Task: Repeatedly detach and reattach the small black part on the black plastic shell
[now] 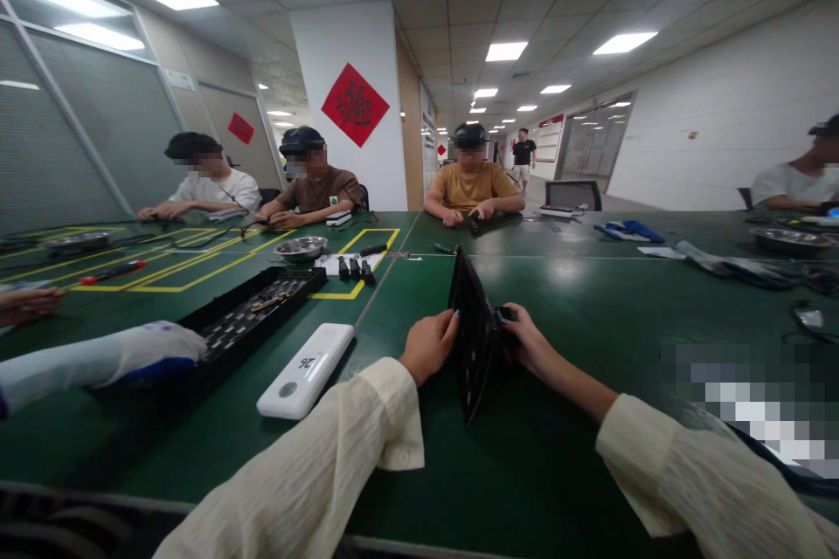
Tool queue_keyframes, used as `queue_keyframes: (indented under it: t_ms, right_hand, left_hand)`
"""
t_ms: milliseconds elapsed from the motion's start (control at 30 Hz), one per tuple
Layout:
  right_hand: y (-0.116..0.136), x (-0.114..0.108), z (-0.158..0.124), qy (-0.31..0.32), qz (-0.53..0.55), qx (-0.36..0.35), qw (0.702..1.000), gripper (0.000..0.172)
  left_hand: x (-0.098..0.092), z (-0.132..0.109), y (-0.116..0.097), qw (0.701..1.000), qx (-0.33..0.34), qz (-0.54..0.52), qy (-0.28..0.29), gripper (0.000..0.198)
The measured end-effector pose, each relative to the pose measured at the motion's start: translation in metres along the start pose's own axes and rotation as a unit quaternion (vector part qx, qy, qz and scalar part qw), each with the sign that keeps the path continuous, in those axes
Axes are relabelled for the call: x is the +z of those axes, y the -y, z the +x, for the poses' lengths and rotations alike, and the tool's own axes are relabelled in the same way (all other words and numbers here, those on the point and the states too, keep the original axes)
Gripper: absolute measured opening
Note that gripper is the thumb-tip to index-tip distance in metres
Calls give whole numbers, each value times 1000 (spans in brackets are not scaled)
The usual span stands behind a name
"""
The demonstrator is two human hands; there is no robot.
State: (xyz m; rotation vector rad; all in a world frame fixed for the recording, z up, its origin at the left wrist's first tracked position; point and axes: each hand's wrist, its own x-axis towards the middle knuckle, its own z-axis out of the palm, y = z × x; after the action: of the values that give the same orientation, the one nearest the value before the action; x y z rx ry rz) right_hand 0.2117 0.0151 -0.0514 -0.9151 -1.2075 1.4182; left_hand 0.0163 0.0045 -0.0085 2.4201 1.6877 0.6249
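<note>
A thin black panel point(473, 341) stands on edge above the green table, tilted, between my two hands. My left hand point(429, 345) pinches its left side, thumb and fingers closed at the edge. On the other side my right hand point(524, 339) is closed round a small dark part point(504, 314) against the panel; what exactly that part is cannot be made out. A white device marked 26 point(307, 371) lies on the table to the left of my left hand.
A gloved hand point(157, 349) touches a long black tray point(253, 314) at the left. Beyond are a metal bowl point(300, 248), small black parts point(356, 270) and green-handled pliers point(446, 249). Several people sit round the green table point(590, 297). Grey cloth point(727, 266) lies at the right.
</note>
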Motion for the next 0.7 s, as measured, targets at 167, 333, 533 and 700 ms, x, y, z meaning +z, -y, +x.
queue_keyframes:
  t_ms: [167, 333, 533, 700]
  right_hand:
    - [2, 3, -1, -8, -2, 4, 1000, 48]
    - [4, 4, -2, -9, -1, 7, 1000, 47]
    - [2, 2, -1, 0, -2, 7, 1000, 46]
    - [-1, -1, 1, 6, -2, 5, 1000, 45]
  left_hand:
    - [1, -1, 1, 1000, 1, 5, 8, 32]
    - [0, -1, 0, 1000, -2, -1, 8, 39]
    - [2, 0, 1, 999, -26, -5, 27, 56]
    - [3, 0, 2, 999, -34, -9, 7, 41]
